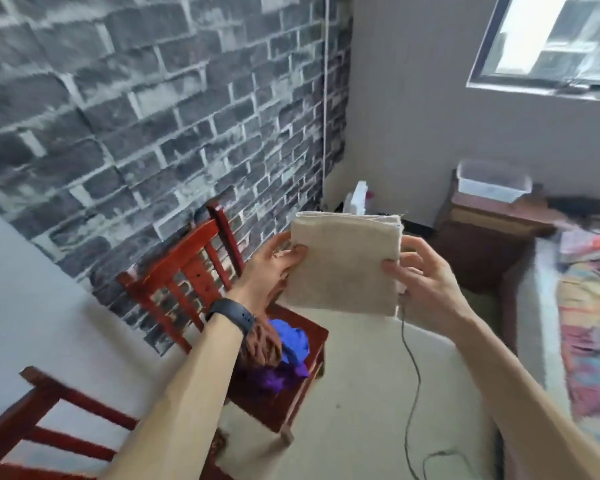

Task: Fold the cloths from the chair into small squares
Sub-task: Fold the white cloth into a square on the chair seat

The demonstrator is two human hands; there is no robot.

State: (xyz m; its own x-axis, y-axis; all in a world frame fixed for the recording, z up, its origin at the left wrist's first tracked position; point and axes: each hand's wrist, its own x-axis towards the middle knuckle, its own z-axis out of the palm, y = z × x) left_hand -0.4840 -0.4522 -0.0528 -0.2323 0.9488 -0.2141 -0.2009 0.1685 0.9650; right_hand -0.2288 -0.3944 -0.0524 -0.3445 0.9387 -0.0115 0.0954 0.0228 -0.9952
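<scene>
A beige cloth [343, 261], folded into a layered square, is held up in the air in front of me. My left hand [274, 265] grips its left edge and my right hand [420, 275] grips its right edge. Below my left forearm stands a red wooden chair [187, 268]. On its seat lies a heap of cloths: a brown one [260, 344], a blue one [293, 341] and a purple one [278, 375], partly hidden by my arm.
A second red chair [49, 424] stands at the lower left. A bed with a colourful cover [589, 327] is on the right, beside a dark wooden cabinet [482, 247] with a clear box [492, 181]. A black cable [413, 375] trails over the floor.
</scene>
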